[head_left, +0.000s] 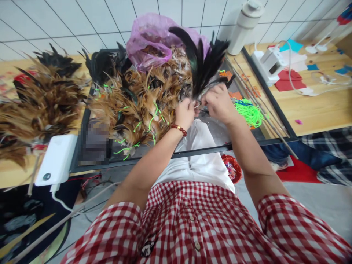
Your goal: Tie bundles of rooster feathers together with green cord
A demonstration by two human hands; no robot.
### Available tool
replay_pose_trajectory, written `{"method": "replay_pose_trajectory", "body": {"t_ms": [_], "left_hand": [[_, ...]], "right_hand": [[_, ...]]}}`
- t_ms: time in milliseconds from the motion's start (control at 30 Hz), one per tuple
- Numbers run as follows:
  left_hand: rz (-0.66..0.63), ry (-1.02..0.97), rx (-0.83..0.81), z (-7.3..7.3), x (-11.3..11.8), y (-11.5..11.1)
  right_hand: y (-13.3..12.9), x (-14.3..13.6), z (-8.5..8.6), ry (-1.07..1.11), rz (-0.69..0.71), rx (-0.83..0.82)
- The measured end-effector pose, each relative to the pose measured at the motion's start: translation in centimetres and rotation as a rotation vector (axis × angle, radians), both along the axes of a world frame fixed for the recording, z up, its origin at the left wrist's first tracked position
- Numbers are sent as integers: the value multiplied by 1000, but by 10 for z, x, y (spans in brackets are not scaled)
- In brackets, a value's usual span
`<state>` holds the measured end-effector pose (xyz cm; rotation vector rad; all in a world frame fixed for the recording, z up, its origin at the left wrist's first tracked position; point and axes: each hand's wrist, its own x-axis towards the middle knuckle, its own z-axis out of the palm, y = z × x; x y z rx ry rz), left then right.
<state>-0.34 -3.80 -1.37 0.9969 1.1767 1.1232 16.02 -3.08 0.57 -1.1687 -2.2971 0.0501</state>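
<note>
A bunch of long black feathers stands upright above my hands, fanning out at the top. My left hand, with a red bead bracelet at the wrist, is closed on the bottom end of the bunch. Close beside it on the right, my right hand has its fingers pinched together near the quill ends; what they hold is too small to make out. Left of my hands lies a large heap of brown feathers with bright green strings among them. Loose green cord lies right of my right hand.
A purple plastic bag sits behind the heap. The tray's black rim runs in front. A white bottle and a power strip stand at the right. On the left are more brown feathers and a white power bank.
</note>
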Motion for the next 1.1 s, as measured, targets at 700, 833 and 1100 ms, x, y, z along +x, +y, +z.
{"method": "replay_pose_trajectory", "body": {"t_ms": [700,833,1100], "left_hand": [[-517,-422,-307,23,-9,-15],[-593,-388,-305,23,-8,-16],[-306,70,24,0,11,-18]], "right_hand": [[3,2,-4,927,244,-997],[1,-1,-1,1045,204,-994],[3,-12,-9,880,86,-810]]}}
